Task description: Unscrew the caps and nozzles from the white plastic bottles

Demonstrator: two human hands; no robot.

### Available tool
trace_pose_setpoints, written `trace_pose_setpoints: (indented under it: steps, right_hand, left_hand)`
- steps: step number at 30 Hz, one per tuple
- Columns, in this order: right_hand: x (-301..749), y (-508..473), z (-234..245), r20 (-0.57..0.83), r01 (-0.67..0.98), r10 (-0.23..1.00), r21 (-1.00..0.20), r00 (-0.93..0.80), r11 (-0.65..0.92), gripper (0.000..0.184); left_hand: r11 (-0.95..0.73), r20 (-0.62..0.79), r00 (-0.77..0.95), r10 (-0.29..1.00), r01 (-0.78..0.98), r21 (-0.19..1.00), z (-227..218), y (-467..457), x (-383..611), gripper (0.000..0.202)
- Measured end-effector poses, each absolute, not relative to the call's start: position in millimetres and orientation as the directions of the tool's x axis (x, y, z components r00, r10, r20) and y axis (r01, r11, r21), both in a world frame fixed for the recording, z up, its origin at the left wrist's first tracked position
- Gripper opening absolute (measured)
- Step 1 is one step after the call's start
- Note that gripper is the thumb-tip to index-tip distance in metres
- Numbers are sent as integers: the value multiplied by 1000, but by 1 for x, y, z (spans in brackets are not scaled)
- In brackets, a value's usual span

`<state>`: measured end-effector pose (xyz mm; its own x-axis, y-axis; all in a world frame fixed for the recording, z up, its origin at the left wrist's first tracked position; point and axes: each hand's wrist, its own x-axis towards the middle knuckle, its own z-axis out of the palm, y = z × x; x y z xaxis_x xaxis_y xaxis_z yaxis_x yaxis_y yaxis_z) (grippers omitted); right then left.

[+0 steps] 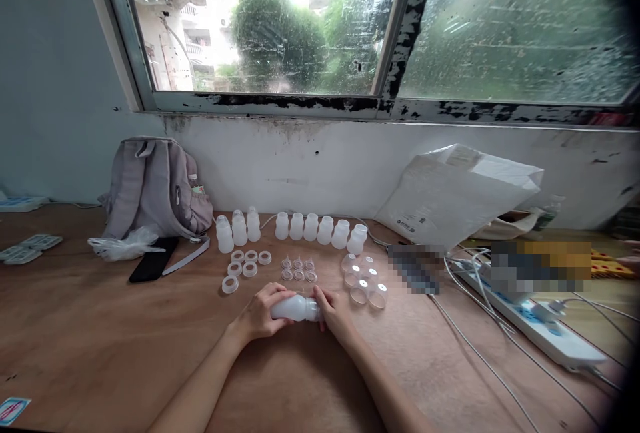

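Observation:
A white baby bottle (296,308) lies on its side between my hands, low over the table. My left hand (264,312) is closed round its base. On the right, my right hand (334,312) grips the clear cap end. Just beyond sit clear nipples (299,269) in two rows. White collar rings (249,269) stand to their left, and clear domed caps (359,295) to their right. Farther back is a row of open bottle bodies (325,230), with three capped bottles (239,227) at its left.
A grey backpack (145,186) stands at the back left, with a plastic bag (125,244) and a black flat case (153,261) before it. At right are a white packing bag (465,186), a power strip (560,343) and trailing cables (470,350).

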<state>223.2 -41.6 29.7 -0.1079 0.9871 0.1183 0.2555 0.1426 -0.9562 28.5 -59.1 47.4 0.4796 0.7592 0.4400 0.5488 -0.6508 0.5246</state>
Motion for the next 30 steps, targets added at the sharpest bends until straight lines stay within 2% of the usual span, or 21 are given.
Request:
trace_pose_setpoints:
  steps: [10, 15, 25, 30]
  right_hand:
    - [225, -45, 25, 224, 319, 969, -916, -100, 245, 40]
    - [224, -49, 28, 250, 312, 965, -913, -80, 262, 39]
    - [223, -47, 28, 235, 328, 966, -909, -104, 256, 39]
    - [223, -43, 29, 196, 256, 976, -942, -98, 215, 39]
  left_hand:
    - [-679, 477, 483, 734, 508, 530, 50, -67, 33, 50]
    - [-704, 523, 472, 709, 510, 494, 50, -69, 37, 49]
    - [-736, 584, 456, 671, 502, 454, 44, -68, 41, 49]
    - [-727, 572, 460, 679, 527, 439, 43, -65, 42, 48]
